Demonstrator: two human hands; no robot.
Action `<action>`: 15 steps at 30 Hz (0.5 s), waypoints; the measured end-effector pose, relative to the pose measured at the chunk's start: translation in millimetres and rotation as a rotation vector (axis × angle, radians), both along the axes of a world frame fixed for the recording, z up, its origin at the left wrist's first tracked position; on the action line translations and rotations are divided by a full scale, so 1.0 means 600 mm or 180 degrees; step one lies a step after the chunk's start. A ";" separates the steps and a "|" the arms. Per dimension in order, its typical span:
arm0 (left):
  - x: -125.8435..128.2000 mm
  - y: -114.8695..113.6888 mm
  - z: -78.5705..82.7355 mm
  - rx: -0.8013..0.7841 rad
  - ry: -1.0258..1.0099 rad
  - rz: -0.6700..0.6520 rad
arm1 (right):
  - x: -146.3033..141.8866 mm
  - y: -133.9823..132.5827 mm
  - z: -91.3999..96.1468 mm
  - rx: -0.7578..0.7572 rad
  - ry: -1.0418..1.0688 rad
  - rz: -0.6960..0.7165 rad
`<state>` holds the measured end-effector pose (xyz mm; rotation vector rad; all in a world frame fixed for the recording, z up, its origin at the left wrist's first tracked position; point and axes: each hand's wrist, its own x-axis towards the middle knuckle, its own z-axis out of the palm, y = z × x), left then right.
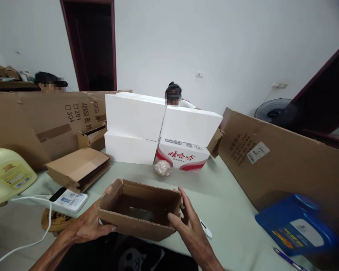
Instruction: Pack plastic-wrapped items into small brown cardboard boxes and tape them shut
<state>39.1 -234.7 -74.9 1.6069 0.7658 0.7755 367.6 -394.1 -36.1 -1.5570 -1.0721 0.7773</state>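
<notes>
Between my hands at the table's near edge is a small brown cardboard box [141, 226], its top side uncovered so that I look down into it. My left hand [87, 222] grips its left end, thumb along the near wall. On the right end, my right hand [188, 222] holds on with the thumb at the near rim and the fingers at the far corner. A gap shows in the bottom of the box. Partly behind my right hand lies a small white tool [205, 228]. Farther off, a crumpled clear plastic ball [162, 168] rests on the table.
White boxes [134, 116] are stacked on a red-and-white carton [183, 156] and another white box. A folded cardboard box [79, 165], white device with cable [69, 199] and yellow jug [9, 175] stand left. Right are a blue jug [296, 226] and pen [289, 259]. Two people sit beyond.
</notes>
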 end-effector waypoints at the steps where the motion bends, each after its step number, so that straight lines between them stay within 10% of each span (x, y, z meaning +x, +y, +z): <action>1: -0.003 -0.004 0.006 0.0250 0.0188 -0.0025 | -0.001 -0.006 0.007 -0.0061 -0.0102 -0.0082; 15: -0.024 -0.026 0.049 0.1961 0.0881 -0.0369 | -0.004 -0.104 -0.013 0.0103 -0.0678 0.0137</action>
